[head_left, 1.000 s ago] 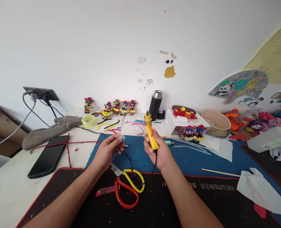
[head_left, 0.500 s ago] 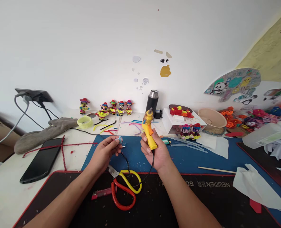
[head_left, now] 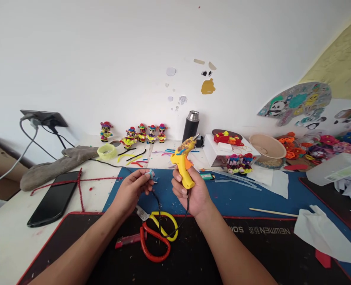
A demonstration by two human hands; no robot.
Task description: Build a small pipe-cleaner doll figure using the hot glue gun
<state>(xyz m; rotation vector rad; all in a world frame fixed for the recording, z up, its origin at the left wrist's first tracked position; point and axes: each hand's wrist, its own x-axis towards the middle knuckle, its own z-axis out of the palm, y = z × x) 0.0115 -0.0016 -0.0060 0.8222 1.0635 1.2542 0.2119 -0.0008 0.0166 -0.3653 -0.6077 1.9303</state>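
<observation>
My right hand is wrapped round the handle of a yellow hot glue gun with an orange trigger. Its metal nozzle points up and to the right, and a black cord hangs from the grip. In my left hand, thumb and fingers pinch a small light blue and pink piece, too small to name. Below my hands, a pair of scissors with one red and one yellow handle lies on the black mat. A pink-red cutter-like tool lies beside the scissors.
Several small figures stand along the wall near a black thermos. A phone with red pipe cleaners lies at left. Glue sticks, a wooden stick and white tissue lie at right. A white box stands behind.
The glue gun has turned in my right hand, its nozzle swinging from nearly upright toward the right, so its side shows. My left hand keeps its pinch on the small piece.
</observation>
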